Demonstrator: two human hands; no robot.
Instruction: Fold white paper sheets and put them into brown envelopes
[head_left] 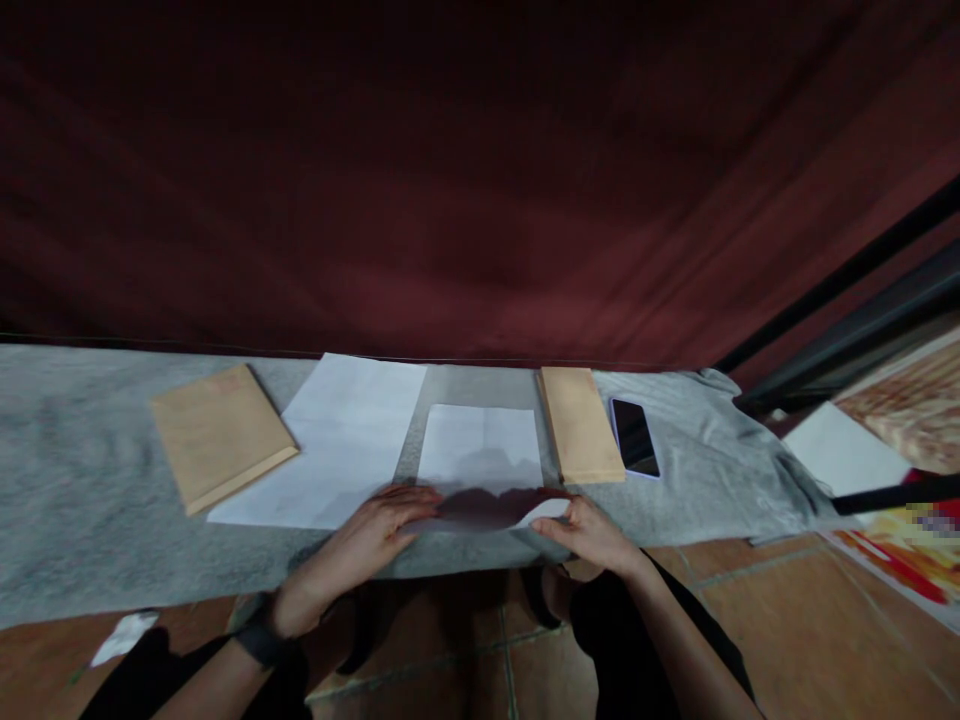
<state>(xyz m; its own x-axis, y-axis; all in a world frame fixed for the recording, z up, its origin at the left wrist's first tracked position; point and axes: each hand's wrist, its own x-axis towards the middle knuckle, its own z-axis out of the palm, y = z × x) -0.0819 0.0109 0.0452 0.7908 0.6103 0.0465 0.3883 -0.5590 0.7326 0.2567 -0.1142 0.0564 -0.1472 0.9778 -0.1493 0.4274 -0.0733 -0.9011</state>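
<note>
A small white sheet of paper (480, 440), flat and rectangular, is lying at the near edge of the tabletop on a fuzzy grey cloth (75, 500). The left hand (375, 540) is pressing its near left corner, fingers spread flat. The right hand (589, 530) is touching the near right corner, fingers curled; whether they are pinching it I cannot tell. A larger white sheet (345, 440) is lying just left, a tan envelope (579, 425) just right, and a glossy dark phone (634, 437) beside that.
</note>
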